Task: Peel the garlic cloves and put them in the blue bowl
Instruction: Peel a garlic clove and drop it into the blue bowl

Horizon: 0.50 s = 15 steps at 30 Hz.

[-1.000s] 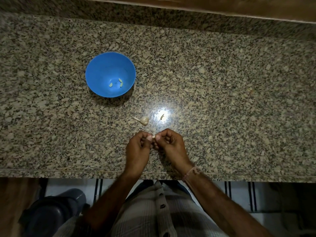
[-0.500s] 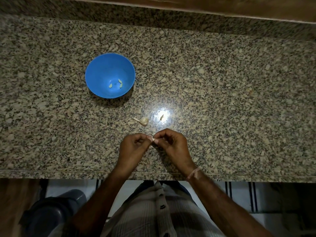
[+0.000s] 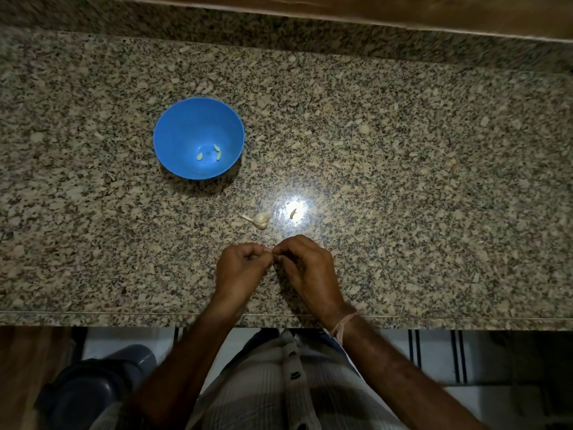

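Granite countertop (image 3: 403, 181) fills most of the head view. Its front edge runs right under the wrists, and a raised granite strip runs along the far side. Left hand (image 3: 240, 268) and right hand (image 3: 305, 268) sit near that front edge, fingers curled, tips pinching one tiny garlic clove (image 3: 269, 250) between them. Just past them lie a garlic bulb (image 3: 260, 220) and a peel scrap (image 3: 293, 213). The blue bowl (image 3: 186, 125) sits well apart, back-left, with three peeled cloves (image 3: 218, 148) in the bottom. Granite stretches wide on the right.
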### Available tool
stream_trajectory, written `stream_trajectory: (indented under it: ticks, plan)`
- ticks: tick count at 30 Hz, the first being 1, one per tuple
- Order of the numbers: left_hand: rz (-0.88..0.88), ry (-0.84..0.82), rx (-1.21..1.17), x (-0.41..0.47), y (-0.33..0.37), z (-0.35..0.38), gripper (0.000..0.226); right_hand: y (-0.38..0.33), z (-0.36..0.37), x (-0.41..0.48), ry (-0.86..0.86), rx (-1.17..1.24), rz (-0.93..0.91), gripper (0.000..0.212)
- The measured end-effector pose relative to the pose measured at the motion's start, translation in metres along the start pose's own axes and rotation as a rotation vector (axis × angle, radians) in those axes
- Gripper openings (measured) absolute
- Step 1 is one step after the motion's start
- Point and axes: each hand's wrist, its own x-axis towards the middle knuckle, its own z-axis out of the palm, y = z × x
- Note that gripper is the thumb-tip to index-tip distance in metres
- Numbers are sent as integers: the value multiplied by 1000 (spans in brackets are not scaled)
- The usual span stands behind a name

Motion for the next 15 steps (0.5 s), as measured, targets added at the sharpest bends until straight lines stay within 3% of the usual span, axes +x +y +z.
stream_trajectory:
  ticks: [6, 12, 15]
  plan:
    - [-111, -12, -209, 1, -7, 3, 16, -4, 1, 0, 50, 272, 246, 14]
    - [4, 16, -92, 3, -13, 5, 11, -4, -2, 5, 59, 689, 565, 9]
    - [58, 52, 20, 3, -15, 7, 9, -3, 0, 8, 69, 693, 593, 9]
